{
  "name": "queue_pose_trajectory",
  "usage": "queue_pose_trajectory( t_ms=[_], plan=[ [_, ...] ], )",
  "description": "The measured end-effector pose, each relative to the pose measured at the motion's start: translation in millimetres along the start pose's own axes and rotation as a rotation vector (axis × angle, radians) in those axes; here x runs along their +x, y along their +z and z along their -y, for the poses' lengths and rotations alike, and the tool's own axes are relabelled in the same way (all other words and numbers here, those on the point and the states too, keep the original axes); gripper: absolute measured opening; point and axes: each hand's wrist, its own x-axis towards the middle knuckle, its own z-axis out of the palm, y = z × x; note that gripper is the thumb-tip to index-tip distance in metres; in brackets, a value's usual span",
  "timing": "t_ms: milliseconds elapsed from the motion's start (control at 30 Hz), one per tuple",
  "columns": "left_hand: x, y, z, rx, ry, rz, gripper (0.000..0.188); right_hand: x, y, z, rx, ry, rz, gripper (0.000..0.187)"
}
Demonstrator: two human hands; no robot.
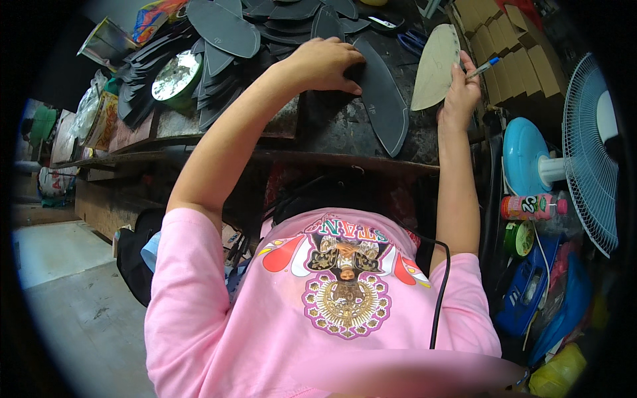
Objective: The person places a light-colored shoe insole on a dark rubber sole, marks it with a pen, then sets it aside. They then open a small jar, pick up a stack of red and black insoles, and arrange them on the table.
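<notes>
My right hand (460, 96) grips a pale sole-shaped template (434, 69) between thumb and fingers, tilted up above the table. A blue-capped pen (483, 68) is tucked in the same hand. On the dark tabletop lies a black sole-shaped piece (381, 99) with a light line drawn along its edge. My left hand (328, 65) is bent over the upper left side of that piece, thumb apart from the fingers and nothing visibly held; some of its fingertips are hidden. Just beyond it sits another black cut piece (327, 23).
Stacks of black cut pieces (222, 30) cover the table's far left, beside a round tin (177, 76). Blue-handled scissors (413, 43) lie at the back. Cardboard boxes (517, 60) and a fan (590, 152) stand at the right. A black cable (438, 298) hangs over my shirt.
</notes>
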Motion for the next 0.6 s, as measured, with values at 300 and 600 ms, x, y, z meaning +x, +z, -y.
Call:
queue_pose_trajectory(
  t_ms=[300, 600],
  plan=[
    [-5.5, 35.7, 19.4, -0.042, 0.022, -0.244, 0.069, 4.2, 13.0, 27.2, -0.027, -0.095, 0.195, 0.033],
    [-5.9, 31.6, 14.2, -0.047, 0.017, -0.261, 0.076, -37.6, 36.3, 39.2, -1.297, -0.151, 0.728, 0.036]
  ],
)
